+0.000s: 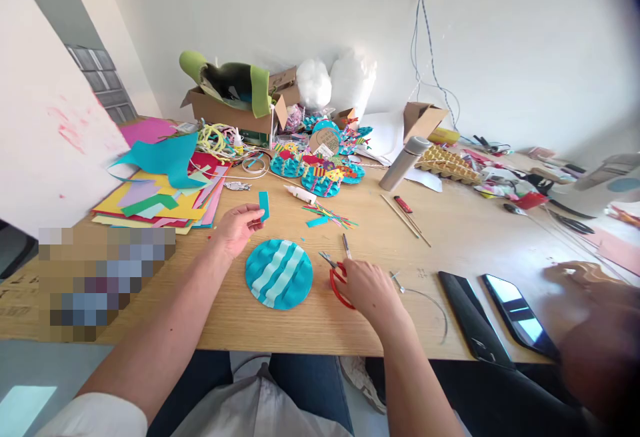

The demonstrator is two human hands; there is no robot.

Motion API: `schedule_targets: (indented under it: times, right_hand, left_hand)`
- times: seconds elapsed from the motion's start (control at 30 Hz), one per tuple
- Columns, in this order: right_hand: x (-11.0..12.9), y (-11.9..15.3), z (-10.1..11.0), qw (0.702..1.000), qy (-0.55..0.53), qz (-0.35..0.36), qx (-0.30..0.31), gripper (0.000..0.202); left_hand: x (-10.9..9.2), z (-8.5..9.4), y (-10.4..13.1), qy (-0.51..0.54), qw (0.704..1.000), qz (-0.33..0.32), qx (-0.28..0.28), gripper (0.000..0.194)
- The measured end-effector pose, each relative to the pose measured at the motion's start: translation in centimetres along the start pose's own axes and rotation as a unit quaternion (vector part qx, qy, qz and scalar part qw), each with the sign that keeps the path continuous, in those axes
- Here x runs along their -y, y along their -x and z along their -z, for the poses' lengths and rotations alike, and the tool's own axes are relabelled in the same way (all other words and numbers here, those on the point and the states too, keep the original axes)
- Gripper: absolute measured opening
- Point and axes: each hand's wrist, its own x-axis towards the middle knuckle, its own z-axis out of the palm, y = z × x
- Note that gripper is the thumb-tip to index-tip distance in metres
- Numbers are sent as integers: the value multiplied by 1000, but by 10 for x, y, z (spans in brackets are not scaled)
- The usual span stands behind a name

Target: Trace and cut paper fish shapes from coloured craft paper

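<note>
Over the tabletop point(227, 330) | grasping blue strip point(264, 205) in left grip point(237, 229), red scissors point(333, 282) in right grip point(369, 288) | likely light, bendable; hold by edge

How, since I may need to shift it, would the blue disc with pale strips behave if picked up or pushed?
The blue disc probably won't tip, as it lies flat. It looks thin, so likely light. Its pale strips look wavy, so they may dent if pressed.

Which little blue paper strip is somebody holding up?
The upright blue strip pinched in the person's left hand. The similar blue piece lies on the table by the thin colourful sticks, with no hand touching it.
</note>
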Motion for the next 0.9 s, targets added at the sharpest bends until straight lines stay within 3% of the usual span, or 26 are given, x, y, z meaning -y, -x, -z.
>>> schedule_targets:
  times: [0.1,0.2,0.4,0.5,0.57,0.67,0.73,0.8,0.9]
  right_hand:
    - [1,23,-6,998,4,-21,67,24]
    - [6,36,-12,996,-1,-7,94,18]
    - [3,38,4,998,-37,-26,51,21]
    - [2,13,24,985,-166,2,-53,23]
    - [7,-13,33,946,-302,53,-110,26]
    - [19,-55,38,872,-465,120,-94,47]
    - [23,-79,37,848,-502,160,-58,40]
    - [18,-100,34,863,-474,161,-69,28]
    - [-2,-129,28,936,-295,116,-151,18]
  left_hand:
    - [6,0,0,18,1000,20,6,23]
    - [8,-1,1,19,999,27,11,22]
    - [12,-3,4,-20,999,7,33,27]
    - [15,-8,8,-57,997,3,59,28]
    - [17,-12,14,-87,992,7,86,28]
    - [18,-17,21,-125,984,13,126,25]
    - [18,-17,22,-138,981,14,137,23]
    - [18,-15,20,-145,981,11,128,23]
    - [18,-10,14,-141,985,7,95,22]
